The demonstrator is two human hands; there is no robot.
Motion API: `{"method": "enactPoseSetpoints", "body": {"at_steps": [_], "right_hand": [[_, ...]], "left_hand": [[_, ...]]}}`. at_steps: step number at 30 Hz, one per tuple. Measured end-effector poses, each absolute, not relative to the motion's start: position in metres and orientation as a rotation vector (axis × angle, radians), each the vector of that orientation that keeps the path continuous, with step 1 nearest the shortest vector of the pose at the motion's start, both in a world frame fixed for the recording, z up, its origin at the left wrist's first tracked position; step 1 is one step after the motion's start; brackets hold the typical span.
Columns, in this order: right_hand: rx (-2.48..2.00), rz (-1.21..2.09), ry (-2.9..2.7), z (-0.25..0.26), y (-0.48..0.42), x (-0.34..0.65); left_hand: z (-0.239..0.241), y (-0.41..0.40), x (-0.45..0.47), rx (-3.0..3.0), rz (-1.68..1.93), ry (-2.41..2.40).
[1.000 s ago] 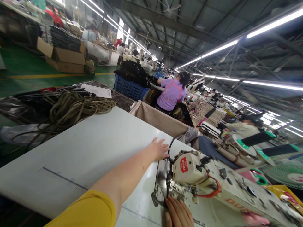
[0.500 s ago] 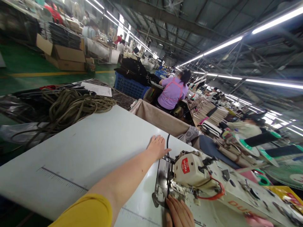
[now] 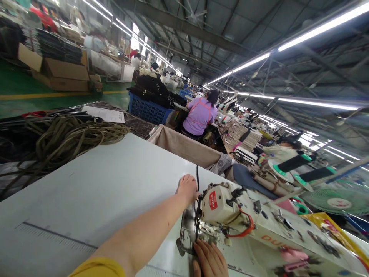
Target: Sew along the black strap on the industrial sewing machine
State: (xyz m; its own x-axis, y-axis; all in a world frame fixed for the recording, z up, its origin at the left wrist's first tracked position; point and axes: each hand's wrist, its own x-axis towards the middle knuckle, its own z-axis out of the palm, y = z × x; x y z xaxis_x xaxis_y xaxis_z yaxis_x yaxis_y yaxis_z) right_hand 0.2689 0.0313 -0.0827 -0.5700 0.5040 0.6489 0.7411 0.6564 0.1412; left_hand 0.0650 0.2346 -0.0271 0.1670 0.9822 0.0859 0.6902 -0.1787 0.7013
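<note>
A narrow black strap [image 3: 197, 177] runs beneath the head of a white sewing machine [image 3: 230, 207], its far end curving up past my left hand. My left hand [image 3: 188, 189] is closed at the strap behind the needle area, with fingers bent and thumb against the strap; the grip itself is partly hidden. On the near side, my right hand [image 3: 211, 258] rests low on the machine bed, fingers close together over the strap and thumb tucked to the left. A metal plate [image 3: 188, 227] lies left of the needle area.
A pale worktable [image 3: 123, 184] with ruler marks extends left. Olive straps [image 3: 72, 132] are heaped at its far left corner. Beyond its back edge stands a beige fabric-lined bin [image 3: 184, 144]. Thread cones [image 3: 294, 163] and a fan [image 3: 337, 202] are at right. A co-worker [image 3: 200, 115] sits ahead.
My left hand has drawn its fingers in, and its thumb no longer sticks out across the strap. My right hand stays on the machine bed. The whole view has shifted slightly.
</note>
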Motion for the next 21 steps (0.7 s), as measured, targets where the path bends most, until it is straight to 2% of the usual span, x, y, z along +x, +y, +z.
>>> {"method": "enactPoseSetpoints", "body": {"at_steps": [7,13,21], "right_hand": [[-1.001,-0.473,-2.316,-0.074,0.024,0.263],[-1.005,-0.500,-2.315,-0.073,0.019,0.263],[-0.854,-0.747,-2.122,-0.104,0.039,0.258]], "left_hand": [[-0.026,0.242,0.071,1.636,0.937,1.675],[-0.032,0.247,0.060,1.379,1.124,1.451],[-0.025,0.258,0.045,1.021,1.336,1.243]]}}
